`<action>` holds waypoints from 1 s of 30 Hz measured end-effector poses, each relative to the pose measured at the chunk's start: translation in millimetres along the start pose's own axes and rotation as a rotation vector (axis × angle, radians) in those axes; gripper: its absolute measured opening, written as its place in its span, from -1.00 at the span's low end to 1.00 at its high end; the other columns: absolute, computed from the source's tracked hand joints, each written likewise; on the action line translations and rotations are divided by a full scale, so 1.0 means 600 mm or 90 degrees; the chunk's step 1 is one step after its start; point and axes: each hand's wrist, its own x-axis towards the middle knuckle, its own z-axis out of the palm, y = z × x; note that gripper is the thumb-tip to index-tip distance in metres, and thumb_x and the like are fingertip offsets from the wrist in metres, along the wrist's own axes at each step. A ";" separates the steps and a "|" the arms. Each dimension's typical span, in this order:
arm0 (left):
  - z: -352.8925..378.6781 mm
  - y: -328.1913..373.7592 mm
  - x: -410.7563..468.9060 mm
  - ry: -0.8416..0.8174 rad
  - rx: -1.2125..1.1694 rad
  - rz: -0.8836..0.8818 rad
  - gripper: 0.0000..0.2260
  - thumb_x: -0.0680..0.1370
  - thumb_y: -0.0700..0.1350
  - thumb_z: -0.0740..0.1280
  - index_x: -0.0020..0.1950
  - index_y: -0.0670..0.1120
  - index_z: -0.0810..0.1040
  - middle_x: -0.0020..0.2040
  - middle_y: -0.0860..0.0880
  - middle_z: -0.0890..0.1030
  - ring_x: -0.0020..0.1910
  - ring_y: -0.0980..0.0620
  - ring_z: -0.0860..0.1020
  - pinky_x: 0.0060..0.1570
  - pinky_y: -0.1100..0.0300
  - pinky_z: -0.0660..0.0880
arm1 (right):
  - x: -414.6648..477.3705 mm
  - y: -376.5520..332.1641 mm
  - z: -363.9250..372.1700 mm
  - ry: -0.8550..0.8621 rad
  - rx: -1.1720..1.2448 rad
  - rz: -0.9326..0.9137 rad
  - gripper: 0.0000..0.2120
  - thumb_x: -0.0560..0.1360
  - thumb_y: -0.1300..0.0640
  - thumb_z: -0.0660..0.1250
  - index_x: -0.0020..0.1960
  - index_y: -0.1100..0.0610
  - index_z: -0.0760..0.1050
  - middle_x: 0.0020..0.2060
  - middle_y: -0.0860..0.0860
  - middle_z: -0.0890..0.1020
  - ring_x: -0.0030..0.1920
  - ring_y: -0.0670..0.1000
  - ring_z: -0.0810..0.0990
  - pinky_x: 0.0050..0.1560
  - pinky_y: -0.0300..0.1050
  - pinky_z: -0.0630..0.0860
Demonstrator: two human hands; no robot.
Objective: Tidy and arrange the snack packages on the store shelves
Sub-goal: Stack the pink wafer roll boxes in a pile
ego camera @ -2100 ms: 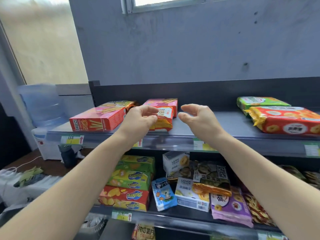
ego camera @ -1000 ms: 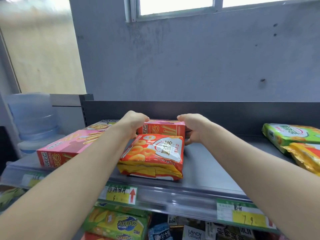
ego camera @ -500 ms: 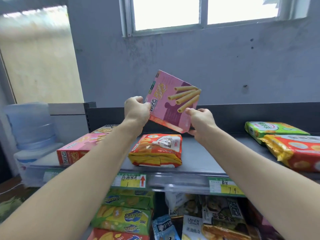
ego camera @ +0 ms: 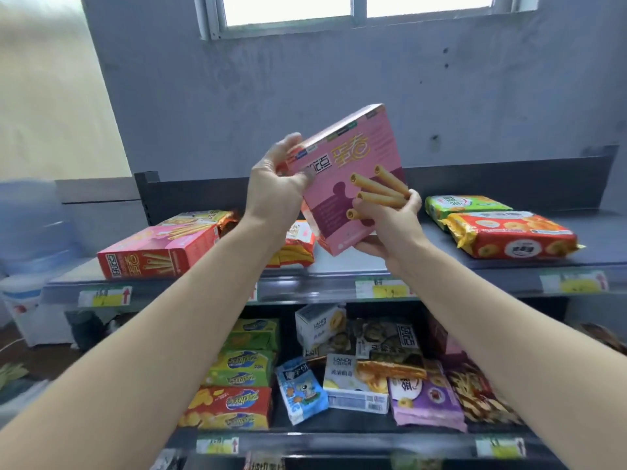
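Pink box [ego camera: 342,171] with purple patch, tan rolls; red box [ego camera: 156,252]; green packet [ego camera: 464,205]; red-yellow packet [ego camera: 512,237]

Head-worn view, close, facing shelves [ego camera: 339,269]

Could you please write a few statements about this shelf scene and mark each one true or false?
1. The left hand and the right hand both hold the pink box above the top shelf. True.
2. The right hand holds the orange bag. False: the bag lies on the top shelf.
3. A red box lies flat at the top shelf's left end. True.
4. The green pack is stacked on the red pack. False: it lies behind it.
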 end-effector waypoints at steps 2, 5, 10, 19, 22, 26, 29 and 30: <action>0.016 0.007 -0.023 0.017 0.017 -0.008 -0.59 0.50 -0.32 0.35 0.28 -0.03 0.37 0.00 -0.03 0.56 -0.13 0.10 0.54 -0.34 0.42 0.49 | -0.013 -0.011 -0.033 -0.023 -0.047 -0.009 -0.39 0.43 0.17 0.39 0.39 0.01 0.18 -0.05 -0.13 0.69 -0.13 0.00 0.70 -0.10 -0.01 0.57; 0.056 0.015 -0.061 0.048 0.032 -0.010 -0.54 0.47 -0.32 0.39 0.31 -0.13 0.32 0.13 -0.07 0.54 -0.01 0.07 0.55 -0.30 0.40 0.52 | -0.046 -0.036 -0.095 -0.027 -0.095 0.026 -0.66 0.47 0.05 0.36 0.21 0.09 0.41 -0.01 -0.05 0.70 -0.10 -0.02 0.70 -0.07 -0.10 0.45; 0.163 0.015 -0.143 0.035 0.068 0.039 -0.66 0.43 -0.27 0.43 0.16 -0.16 0.43 -0.06 0.05 0.57 -0.12 0.20 0.56 -0.11 0.30 0.56 | -0.101 -0.058 -0.232 -0.064 -0.187 0.044 -0.87 0.53 0.11 0.30 -0.20 0.04 0.44 -0.44 -0.14 0.61 -0.48 -0.16 0.59 -0.55 -0.32 0.38; 0.336 -0.019 -0.301 -0.065 0.129 0.089 -0.71 0.46 -0.25 0.41 0.11 -0.07 0.42 -0.05 0.13 0.57 -0.09 0.29 0.56 -0.06 0.33 0.55 | -0.175 -0.039 -0.460 -0.083 -0.303 0.120 -0.86 0.48 0.09 0.39 -0.02 0.14 0.55 -0.10 0.08 0.65 -0.09 0.03 0.65 -0.02 -0.10 0.63; 0.367 -0.074 -0.342 -0.079 0.108 0.022 -0.67 0.49 -0.28 0.39 0.20 -0.10 0.41 -0.01 0.14 0.56 -0.09 0.39 0.54 -0.16 0.45 0.49 | -0.173 -0.016 -0.520 -0.047 -0.354 0.129 -0.90 0.45 0.07 0.42 -0.07 0.06 0.56 -0.11 0.04 0.64 0.02 0.12 0.62 0.10 0.02 0.57; 0.395 -0.153 -0.364 -0.104 0.122 -0.072 -0.48 0.51 -0.31 0.32 0.42 0.06 0.34 0.18 0.02 0.46 0.01 0.27 0.51 -0.15 0.51 0.48 | -0.162 0.030 -0.572 -0.022 -0.373 0.188 -0.92 0.45 0.08 0.42 -0.10 0.05 0.56 -0.13 0.02 0.65 0.00 0.07 0.61 0.17 0.06 0.52; 0.409 -0.209 -0.349 -0.140 0.119 -0.158 -0.39 0.53 -0.33 0.27 0.44 0.22 0.28 0.24 -0.08 0.34 0.09 0.09 0.50 -0.05 0.29 0.60 | -0.141 0.069 -0.594 0.028 -0.375 0.225 -0.79 0.44 0.05 0.42 0.02 0.12 0.58 -0.03 0.08 0.66 0.08 0.14 0.59 0.22 0.16 0.49; 0.414 -0.225 -0.343 -0.155 0.117 -0.183 -0.37 0.53 -0.33 0.26 0.44 0.24 0.26 0.25 -0.10 0.35 0.10 0.05 0.52 -0.02 0.18 0.61 | -0.131 0.080 -0.601 0.049 -0.380 0.234 -0.74 0.45 0.03 0.41 0.08 0.13 0.57 -0.01 0.07 0.66 0.08 0.14 0.59 0.22 0.16 0.49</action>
